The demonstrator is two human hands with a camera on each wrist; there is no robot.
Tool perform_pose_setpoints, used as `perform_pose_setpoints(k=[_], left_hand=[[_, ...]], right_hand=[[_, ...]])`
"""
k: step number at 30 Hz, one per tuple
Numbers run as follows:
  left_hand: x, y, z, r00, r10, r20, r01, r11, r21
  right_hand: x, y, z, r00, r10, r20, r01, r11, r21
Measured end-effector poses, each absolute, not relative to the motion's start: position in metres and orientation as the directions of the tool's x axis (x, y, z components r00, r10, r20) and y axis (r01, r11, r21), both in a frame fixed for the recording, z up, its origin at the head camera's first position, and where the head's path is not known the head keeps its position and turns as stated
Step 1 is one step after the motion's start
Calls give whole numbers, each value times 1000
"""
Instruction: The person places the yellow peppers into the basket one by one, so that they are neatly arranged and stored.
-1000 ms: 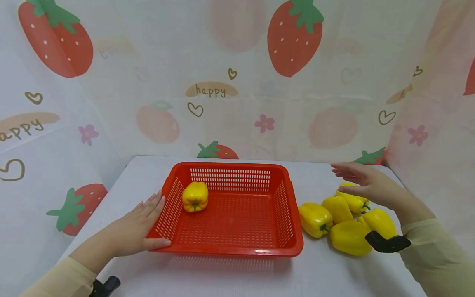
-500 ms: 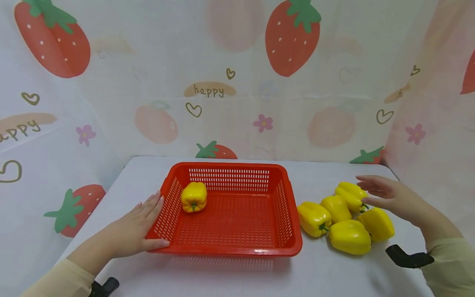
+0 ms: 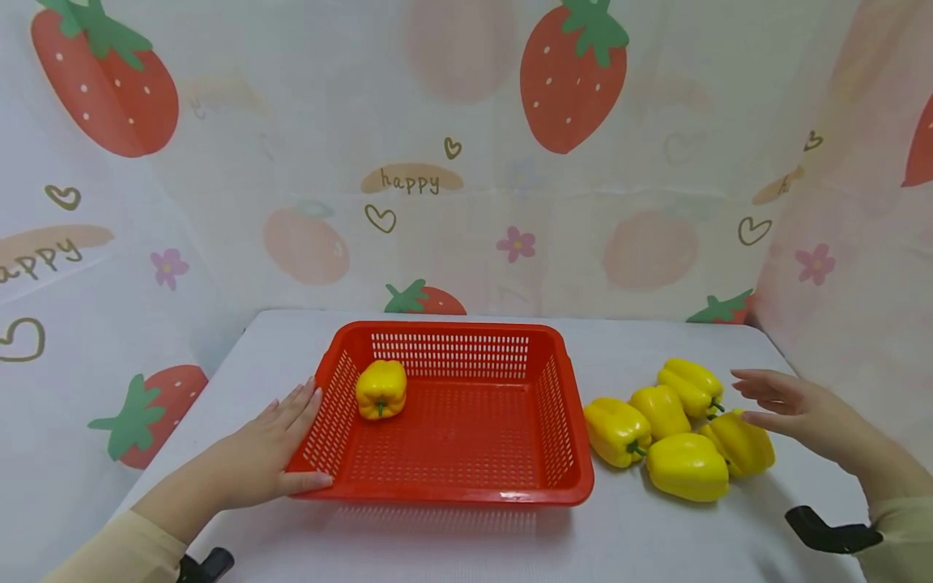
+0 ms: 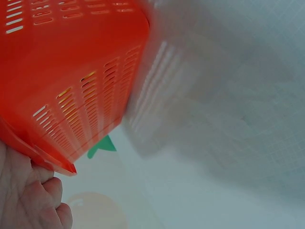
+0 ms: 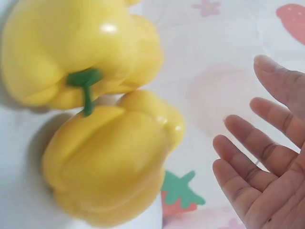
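A red plastic basket (image 3: 445, 495) stands on the table, with one yellow bell pepper (image 3: 381, 389) in its left part. My left hand (image 3: 255, 453) rests on the basket's left rim, fingers straight and thumb along the front corner. From below, the left wrist view shows that hand (image 4: 28, 195) against the rim. Right of the basket lie several more yellow bell peppers (image 3: 688, 467) in a group. Just beyond the rightmost bell pepper (image 3: 742, 444), my right hand (image 3: 820, 421) hovers with relaxed fingers and holds nothing. The right wrist view shows its spread fingers (image 5: 252, 148) apart from a bell pepper (image 5: 109, 162).
A white cloth covers the table (image 3: 437, 551). Behind and at both sides hang curtains (image 3: 466, 105) printed with strawberries, hearts and flowers. Black wrist straps or mounts (image 3: 831, 534) sit below each hand.
My right hand has moved right and slightly down, from above the pepper group to its right side. The left hand, the basket and the peppers have stayed in place.
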State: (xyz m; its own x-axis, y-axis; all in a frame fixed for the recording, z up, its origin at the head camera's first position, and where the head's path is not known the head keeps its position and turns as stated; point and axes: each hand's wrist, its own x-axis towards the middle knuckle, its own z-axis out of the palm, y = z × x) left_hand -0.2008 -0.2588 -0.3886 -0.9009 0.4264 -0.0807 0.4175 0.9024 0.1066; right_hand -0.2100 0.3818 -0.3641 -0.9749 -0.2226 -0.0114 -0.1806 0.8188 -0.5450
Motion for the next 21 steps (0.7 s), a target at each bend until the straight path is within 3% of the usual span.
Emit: perform_pose_setpoints(k=[15, 21], left_hand=[[-202, -259, -388, -902, 421, -94, 410, 904, 121], [-201, -259, -388, -902, 420, -96, 407, 904, 127]], right_hand=[[-208, 404, -400, -971, -141, -192, -22, 854, -519], [-209, 408, -408, -957, -175, -230, -13, 822, -569]])
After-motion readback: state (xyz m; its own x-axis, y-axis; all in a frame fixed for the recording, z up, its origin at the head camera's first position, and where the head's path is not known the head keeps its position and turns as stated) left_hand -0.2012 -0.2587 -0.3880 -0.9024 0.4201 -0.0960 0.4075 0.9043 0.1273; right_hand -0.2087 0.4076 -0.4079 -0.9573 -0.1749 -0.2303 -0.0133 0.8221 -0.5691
